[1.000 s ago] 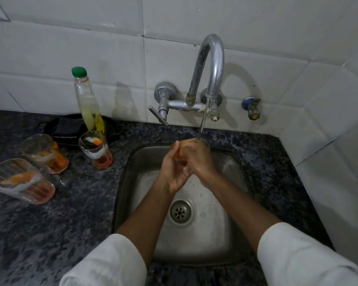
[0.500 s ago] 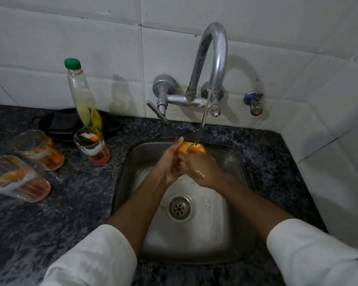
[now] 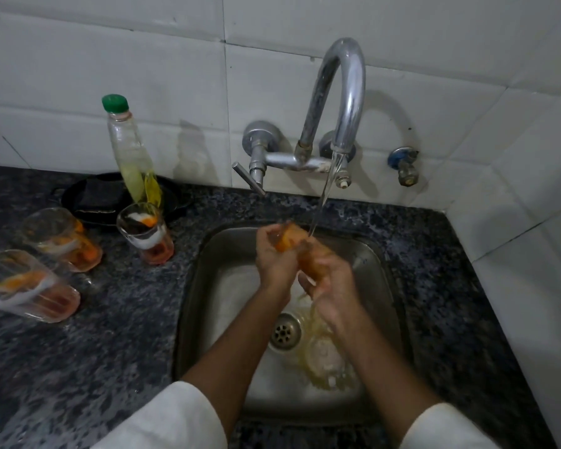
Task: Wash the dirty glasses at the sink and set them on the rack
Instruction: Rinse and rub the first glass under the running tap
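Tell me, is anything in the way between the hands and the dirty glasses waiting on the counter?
Nothing visible blocks them. Both hands, left hand and right hand, hold a glass over the sink; three dirty glasses stand across bare counter.

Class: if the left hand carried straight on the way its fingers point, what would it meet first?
Probably the orange-stained glass that the left hand already grips; beyond it, the water stream, though depth is unclear.
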`<state>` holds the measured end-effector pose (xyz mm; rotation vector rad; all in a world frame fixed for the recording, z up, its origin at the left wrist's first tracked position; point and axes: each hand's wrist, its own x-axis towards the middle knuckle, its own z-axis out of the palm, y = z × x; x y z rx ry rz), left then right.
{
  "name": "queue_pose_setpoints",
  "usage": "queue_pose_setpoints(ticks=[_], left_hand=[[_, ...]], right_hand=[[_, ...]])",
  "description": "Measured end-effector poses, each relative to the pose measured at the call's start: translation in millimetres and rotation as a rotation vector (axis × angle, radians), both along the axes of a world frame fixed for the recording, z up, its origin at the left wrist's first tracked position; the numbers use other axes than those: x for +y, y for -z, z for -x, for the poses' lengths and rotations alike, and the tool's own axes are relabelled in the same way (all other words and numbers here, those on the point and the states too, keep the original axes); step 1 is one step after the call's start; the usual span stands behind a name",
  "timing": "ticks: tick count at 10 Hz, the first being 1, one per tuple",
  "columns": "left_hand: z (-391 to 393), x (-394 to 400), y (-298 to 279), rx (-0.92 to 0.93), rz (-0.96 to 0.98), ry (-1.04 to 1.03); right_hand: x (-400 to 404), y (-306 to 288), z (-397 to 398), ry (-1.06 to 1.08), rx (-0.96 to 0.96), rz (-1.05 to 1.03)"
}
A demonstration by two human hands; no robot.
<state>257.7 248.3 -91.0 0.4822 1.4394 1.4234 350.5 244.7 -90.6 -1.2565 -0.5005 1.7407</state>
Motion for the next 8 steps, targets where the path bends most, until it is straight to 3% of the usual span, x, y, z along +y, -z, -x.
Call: queue_pose_setpoints(ticks=[1,2,3,4,5,6,7,8], left_hand=[[3,-4,6,0.519,-0.326,0.145],[4,-7,11,0.808,-0.476,0.208],[12,-8,10,0.844,-0.579,0.178],[19,-8,2,0.499,-0.419,0.137],[27,2,1,-0.165,0.046,0.183],[32,-2,14,-0.555,0.086,0.457],[22,-12,29,-0.832,-0.054,0.284],[17,-3,28,-0.878,-0.072,0.192]], right_hand=[[-7,4,9,0.218,0.32,0.147],[-8,4,16,0.309,0.439,0.187],[-4,5,16,0.289,0.466,0.16],[-8,-3,16,0.187,0.279,0.054],[-9,-12,14,-0.055,-0.241,-0.287],[-1,-9,13,-0.657,-1.333,-0.705],[9,-17,29,-0.488,-1.156,-0.59],[6,-33,29,-0.391,-1.045,-0.631]])
